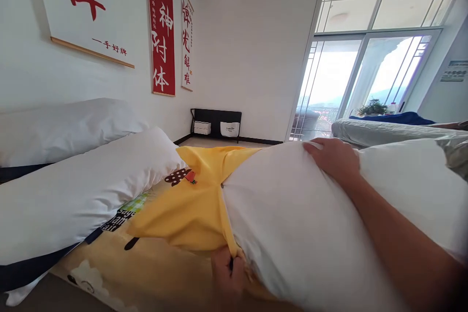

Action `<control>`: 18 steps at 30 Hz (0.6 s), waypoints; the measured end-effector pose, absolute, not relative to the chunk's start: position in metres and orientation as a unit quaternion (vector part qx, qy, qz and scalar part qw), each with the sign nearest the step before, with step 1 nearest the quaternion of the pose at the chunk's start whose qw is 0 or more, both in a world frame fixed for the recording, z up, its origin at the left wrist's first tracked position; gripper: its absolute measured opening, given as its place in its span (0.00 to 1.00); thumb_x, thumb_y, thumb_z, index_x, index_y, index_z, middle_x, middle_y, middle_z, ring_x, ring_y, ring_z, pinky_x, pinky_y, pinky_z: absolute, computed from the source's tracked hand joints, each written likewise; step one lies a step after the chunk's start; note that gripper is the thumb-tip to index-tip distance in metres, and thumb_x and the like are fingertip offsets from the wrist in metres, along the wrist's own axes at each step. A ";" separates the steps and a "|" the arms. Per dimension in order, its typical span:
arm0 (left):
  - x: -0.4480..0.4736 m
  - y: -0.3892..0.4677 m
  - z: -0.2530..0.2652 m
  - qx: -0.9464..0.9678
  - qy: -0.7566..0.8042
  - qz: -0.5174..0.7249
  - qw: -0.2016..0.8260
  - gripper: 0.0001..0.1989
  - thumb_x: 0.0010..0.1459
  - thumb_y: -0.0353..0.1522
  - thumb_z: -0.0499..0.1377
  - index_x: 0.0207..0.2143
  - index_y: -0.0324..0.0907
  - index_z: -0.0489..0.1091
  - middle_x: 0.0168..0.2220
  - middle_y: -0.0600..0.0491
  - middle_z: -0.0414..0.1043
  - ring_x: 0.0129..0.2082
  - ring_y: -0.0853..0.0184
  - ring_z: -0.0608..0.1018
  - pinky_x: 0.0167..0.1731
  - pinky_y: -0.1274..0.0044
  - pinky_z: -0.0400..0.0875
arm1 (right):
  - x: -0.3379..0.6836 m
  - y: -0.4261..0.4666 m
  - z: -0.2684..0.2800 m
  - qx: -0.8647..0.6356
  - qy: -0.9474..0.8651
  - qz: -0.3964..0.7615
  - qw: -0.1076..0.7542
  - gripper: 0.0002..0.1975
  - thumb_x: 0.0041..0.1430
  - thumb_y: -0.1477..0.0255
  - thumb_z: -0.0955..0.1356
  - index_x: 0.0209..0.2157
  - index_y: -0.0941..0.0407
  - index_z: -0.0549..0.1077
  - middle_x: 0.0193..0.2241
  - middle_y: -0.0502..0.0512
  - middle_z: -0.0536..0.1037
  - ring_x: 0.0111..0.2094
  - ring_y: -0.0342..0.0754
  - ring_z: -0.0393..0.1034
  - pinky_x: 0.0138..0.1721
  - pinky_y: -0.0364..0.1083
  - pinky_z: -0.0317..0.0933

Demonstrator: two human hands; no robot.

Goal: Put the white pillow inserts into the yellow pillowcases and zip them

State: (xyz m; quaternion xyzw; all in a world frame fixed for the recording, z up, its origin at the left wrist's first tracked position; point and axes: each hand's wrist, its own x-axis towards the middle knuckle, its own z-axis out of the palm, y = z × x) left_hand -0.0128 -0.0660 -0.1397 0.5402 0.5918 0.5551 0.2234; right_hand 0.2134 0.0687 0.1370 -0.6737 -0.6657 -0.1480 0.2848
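A yellow pillowcase (pixel 190 204) lies spread on the bed, its edge against a plump white pillow (pixel 281 214). A small dark fastener shows where the yellow and white meet; how far the pillow goes inside I cannot tell. At the bottom middle, my left hand (pixel 228 273) is closed on the pillowcase's near edge, with a small dark thing showing between the fingers. My right hand (pixel 332 158) reaches across from the right and grips the pillow's far upper edge, its fingertips partly over the top.
Two white pillows (pixel 120 175) lie at the left on a patterned bed sheet (pixel 171 268). Another white bulky item (pixel 409 180) is at the right. Beyond it stands a grey-covered bed (pixel 387 131). A black low rack (pixel 215 117) is by the back wall, near glass doors (pixel 358 73).
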 end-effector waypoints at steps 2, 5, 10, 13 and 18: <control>-0.022 -0.069 -0.146 0.555 0.595 0.534 0.228 0.16 0.54 0.41 0.50 0.18 0.44 0.61 0.20 0.52 0.64 0.25 0.65 0.68 0.28 0.76 0.63 | 0.222 0.089 0.106 -0.688 -0.667 -0.123 0.260 0.28 0.61 0.54 0.56 0.51 0.56 0.74 0.44 0.68 0.76 0.42 0.61 0.70 0.36 0.54 0.58; -0.022 -0.068 -0.161 0.594 0.618 0.469 0.214 0.16 0.56 0.38 0.49 0.17 0.45 0.59 0.19 0.51 0.64 0.24 0.65 0.68 0.27 0.75 0.61 | 0.221 0.110 0.039 -0.677 -0.697 -0.096 0.215 0.22 0.61 0.60 0.59 0.43 0.57 0.78 0.38 0.64 0.79 0.40 0.58 0.73 0.38 0.52 0.62; -0.017 -0.063 -0.171 0.630 0.662 0.369 0.166 0.12 0.55 0.33 0.49 0.22 0.44 0.66 0.24 0.48 0.72 0.27 0.62 0.73 0.29 0.73 0.61 | 0.205 0.107 -0.040 -0.637 -0.742 -0.090 0.187 0.23 0.65 0.66 0.54 0.51 0.57 0.73 0.51 0.63 0.75 0.50 0.54 0.71 0.48 0.54 0.62; -0.014 -0.062 -0.165 0.633 0.690 0.314 0.156 0.11 0.54 0.32 0.50 0.28 0.43 0.72 0.28 0.46 0.75 0.31 0.59 0.76 0.32 0.72 0.63 | 0.200 0.068 -0.059 -0.530 -0.813 -0.138 0.197 0.23 0.67 0.61 0.55 0.55 0.52 0.69 0.56 0.58 0.71 0.56 0.52 0.65 0.53 0.55 0.60; -0.007 -0.065 -0.172 0.628 0.702 0.282 0.180 0.12 0.52 0.34 0.54 0.37 0.44 0.74 0.36 0.44 0.76 0.38 0.53 0.76 0.39 0.70 0.66 | 0.201 -0.031 -0.101 -0.216 -0.877 -0.390 0.176 0.29 0.60 0.57 0.62 0.61 0.51 0.62 0.57 0.55 0.69 0.55 0.55 0.66 0.49 0.53 0.64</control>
